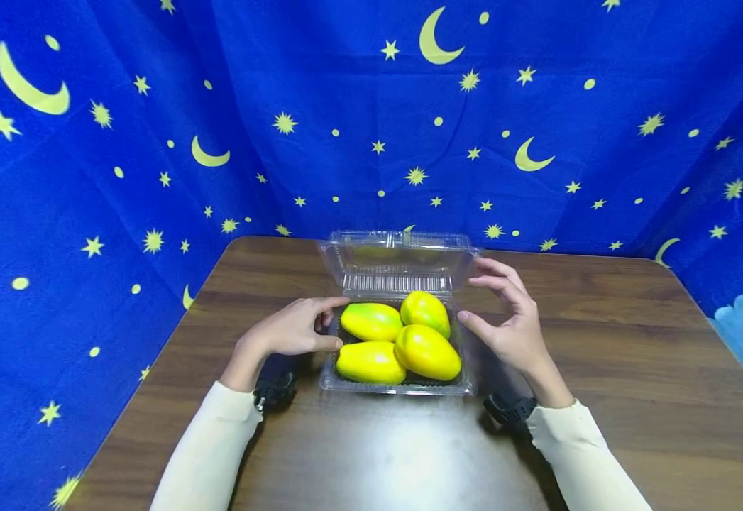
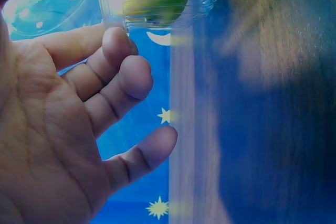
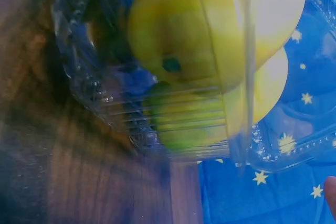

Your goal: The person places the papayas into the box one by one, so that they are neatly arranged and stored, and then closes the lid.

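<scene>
A clear plastic clamshell box (image 1: 397,389) stands on the table, its hinged lid (image 1: 399,261) raised at the far side. Several yellow-green fruits (image 1: 428,353) that look like mangoes lie in its base. My left hand (image 1: 288,328) is at the box's left side, thumb and forefinger spread along the rim; in the left wrist view its other fingers are loosely bent, holding nothing. My right hand (image 1: 514,326) is at the right side, with its thumb near the base's rim and its fingers straightened by the lid's right edge. Whether these fingers touch the lid, I cannot tell.
The brown wooden table (image 1: 601,369) extends around the box on both sides. Behind it and to the left hangs a blue cloth (image 1: 358,85) with yellow moons and stars. Black straps (image 1: 274,390) circle both wrists, below cream sleeves (image 1: 211,447).
</scene>
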Demonstrator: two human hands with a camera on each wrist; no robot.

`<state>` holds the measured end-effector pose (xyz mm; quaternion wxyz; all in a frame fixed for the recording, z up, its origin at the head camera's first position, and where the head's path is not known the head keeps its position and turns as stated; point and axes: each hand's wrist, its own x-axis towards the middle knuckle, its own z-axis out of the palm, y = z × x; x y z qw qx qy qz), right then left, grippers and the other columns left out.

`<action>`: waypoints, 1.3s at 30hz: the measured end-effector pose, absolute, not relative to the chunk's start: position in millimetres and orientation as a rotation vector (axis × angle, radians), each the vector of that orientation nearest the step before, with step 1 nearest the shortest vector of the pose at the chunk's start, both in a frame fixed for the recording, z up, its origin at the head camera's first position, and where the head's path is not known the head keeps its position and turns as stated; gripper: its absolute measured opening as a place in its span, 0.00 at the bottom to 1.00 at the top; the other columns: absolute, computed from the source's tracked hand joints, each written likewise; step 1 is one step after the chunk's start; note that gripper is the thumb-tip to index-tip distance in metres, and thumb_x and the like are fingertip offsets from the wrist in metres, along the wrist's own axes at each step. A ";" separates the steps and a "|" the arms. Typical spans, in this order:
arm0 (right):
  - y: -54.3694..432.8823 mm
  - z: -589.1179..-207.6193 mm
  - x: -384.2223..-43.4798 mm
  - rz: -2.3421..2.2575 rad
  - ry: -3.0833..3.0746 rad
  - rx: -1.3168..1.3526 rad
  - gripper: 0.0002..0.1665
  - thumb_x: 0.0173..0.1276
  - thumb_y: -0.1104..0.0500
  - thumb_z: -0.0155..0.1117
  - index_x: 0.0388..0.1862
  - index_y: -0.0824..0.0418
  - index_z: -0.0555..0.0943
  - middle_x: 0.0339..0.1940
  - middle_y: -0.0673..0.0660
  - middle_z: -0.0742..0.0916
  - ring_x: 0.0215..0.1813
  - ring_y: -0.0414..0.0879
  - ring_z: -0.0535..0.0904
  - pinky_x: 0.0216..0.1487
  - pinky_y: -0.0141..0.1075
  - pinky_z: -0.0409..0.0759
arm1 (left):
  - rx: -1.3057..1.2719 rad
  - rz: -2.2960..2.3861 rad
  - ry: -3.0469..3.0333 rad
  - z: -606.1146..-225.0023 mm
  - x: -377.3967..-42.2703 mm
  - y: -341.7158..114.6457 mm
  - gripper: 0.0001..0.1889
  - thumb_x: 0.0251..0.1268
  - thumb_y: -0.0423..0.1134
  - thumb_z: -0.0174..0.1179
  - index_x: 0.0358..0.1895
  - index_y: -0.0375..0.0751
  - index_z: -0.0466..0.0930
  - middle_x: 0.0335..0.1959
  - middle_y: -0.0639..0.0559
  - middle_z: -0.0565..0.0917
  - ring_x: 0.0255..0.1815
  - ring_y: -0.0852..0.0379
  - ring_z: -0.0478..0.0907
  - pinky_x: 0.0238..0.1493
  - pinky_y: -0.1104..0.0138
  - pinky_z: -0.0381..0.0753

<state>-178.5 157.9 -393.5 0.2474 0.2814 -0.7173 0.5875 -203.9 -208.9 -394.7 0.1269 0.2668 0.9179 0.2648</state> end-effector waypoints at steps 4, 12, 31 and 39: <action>156.0 -391.2 -171.3 1.612 -1.927 0.783 0.31 0.45 0.83 0.71 0.53 0.75 0.79 0.66 0.70 0.76 0.69 0.51 0.72 0.71 0.32 0.69 | 0.806 0.750 2.681 -392.4 -204.5 -209.6 0.39 0.60 0.50 0.69 0.74 0.47 0.66 0.34 0.53 0.76 0.27 0.60 0.66 0.34 0.64 0.69; 156.1 -391.9 -157.4 1.630 -1.913 0.765 0.35 0.45 0.84 0.70 0.57 0.77 0.75 0.66 0.69 0.76 0.69 0.48 0.74 0.71 0.33 0.70 | 0.798 0.728 2.683 -392.1 -204.6 -209.8 0.40 0.59 0.51 0.69 0.75 0.48 0.65 0.37 0.54 0.77 0.28 0.59 0.68 0.36 0.63 0.71; 160.9 -398.2 -135.1 1.702 -1.873 0.812 0.43 0.51 0.83 0.64 0.68 0.76 0.64 0.66 0.66 0.78 0.70 0.50 0.74 0.72 0.38 0.68 | 0.712 0.859 2.729 -394.5 -184.7 -231.3 0.40 0.61 0.52 0.69 0.75 0.50 0.63 0.49 0.49 0.82 0.42 0.54 0.76 0.47 0.61 0.75; 163.5 -400.9 -124.5 1.668 -1.946 0.790 0.45 0.51 0.82 0.65 0.71 0.73 0.63 0.66 0.68 0.77 0.70 0.48 0.73 0.72 0.36 0.67 | 0.675 1.083 2.899 -379.4 -167.9 -242.3 0.37 0.63 0.47 0.69 0.74 0.53 0.64 0.52 0.50 0.80 0.45 0.50 0.77 0.41 0.63 0.77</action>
